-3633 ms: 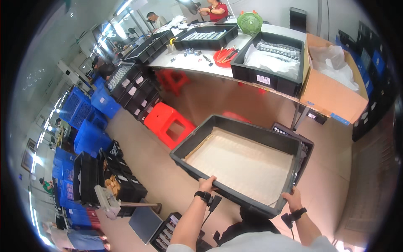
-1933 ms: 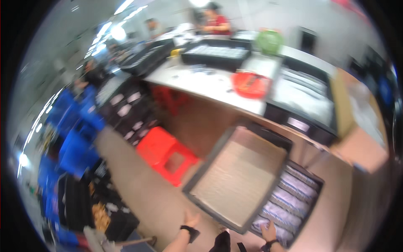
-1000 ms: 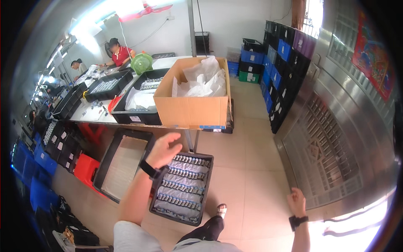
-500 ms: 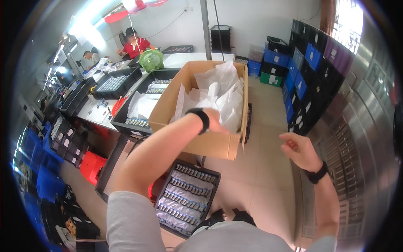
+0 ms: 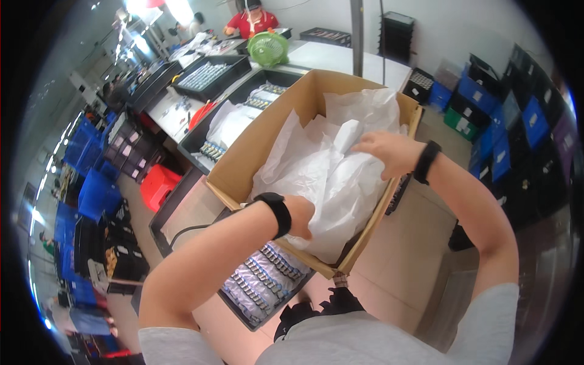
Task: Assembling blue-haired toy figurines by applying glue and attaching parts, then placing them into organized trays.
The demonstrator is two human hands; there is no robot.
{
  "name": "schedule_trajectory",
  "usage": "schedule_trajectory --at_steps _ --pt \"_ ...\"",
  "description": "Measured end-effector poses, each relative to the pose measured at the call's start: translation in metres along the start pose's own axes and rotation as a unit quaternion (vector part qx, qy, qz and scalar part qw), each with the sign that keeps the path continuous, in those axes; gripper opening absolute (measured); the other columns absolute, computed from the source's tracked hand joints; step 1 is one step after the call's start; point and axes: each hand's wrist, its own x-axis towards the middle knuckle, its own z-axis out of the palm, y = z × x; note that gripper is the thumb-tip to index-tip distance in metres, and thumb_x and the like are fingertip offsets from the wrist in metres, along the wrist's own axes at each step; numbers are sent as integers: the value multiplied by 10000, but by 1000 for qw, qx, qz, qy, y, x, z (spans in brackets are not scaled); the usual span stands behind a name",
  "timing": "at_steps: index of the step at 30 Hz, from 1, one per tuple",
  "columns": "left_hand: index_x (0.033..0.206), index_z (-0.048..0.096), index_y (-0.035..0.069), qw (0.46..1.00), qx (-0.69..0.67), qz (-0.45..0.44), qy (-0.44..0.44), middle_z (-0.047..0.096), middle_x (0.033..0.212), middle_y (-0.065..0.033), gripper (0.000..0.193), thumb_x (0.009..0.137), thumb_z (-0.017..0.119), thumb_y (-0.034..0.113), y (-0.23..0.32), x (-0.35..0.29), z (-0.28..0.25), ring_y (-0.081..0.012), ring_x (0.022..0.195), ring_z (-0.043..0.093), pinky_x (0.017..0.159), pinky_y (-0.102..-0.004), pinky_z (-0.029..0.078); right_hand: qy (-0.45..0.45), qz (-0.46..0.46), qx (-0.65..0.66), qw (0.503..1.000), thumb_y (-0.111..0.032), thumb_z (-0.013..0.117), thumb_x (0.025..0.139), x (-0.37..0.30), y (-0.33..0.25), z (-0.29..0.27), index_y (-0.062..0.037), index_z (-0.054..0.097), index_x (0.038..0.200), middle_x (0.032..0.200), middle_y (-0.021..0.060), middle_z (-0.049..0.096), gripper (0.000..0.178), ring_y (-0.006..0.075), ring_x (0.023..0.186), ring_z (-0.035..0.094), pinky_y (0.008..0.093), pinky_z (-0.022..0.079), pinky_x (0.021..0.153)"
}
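A large open cardboard box stands tilted in front of me, lined with crumpled white paper. My left hand is at the box's near side, its fingers curled down onto the paper; the fingertips are mostly hidden. Over the right part of the box, my right hand has its fingers stretched toward a raised fold of the paper, thumb apart. Whatever lies beneath the paper is hidden. A black wristband shows on each of my wrists.
Below the box sits a black tray with rows of small metal parts. Similar trays line the white table, beside a green fan. A person in red sits beyond. Stacked crates stand right; a red stool stands left.
The box now appears closer, over part of the lower tray. My right hand has moved from the box's right side to above the paper. My left hand has gone to the near corner.
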Motion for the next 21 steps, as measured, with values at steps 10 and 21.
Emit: schedule_trajectory --at_steps 10,21 --pt "966 569 -47 963 -209 -93 141 602 958 -213 604 783 539 527 -29 -48 -32 -317 915 583 792 -340 459 136 139 30 980 -120 436 815 67 76 -51 30 543 829 700 154 576 185 220 598 601 341 482 536" --pt "917 609 -6 985 -91 -145 27 607 921 -218 365 714 616 297 -17 -39 -10 -339 891 584 790 -376 462 528 337 83 775 -265 485 804 28 173 -184 7 582 936 717 98 593 317 150 611 590 273 497 588"
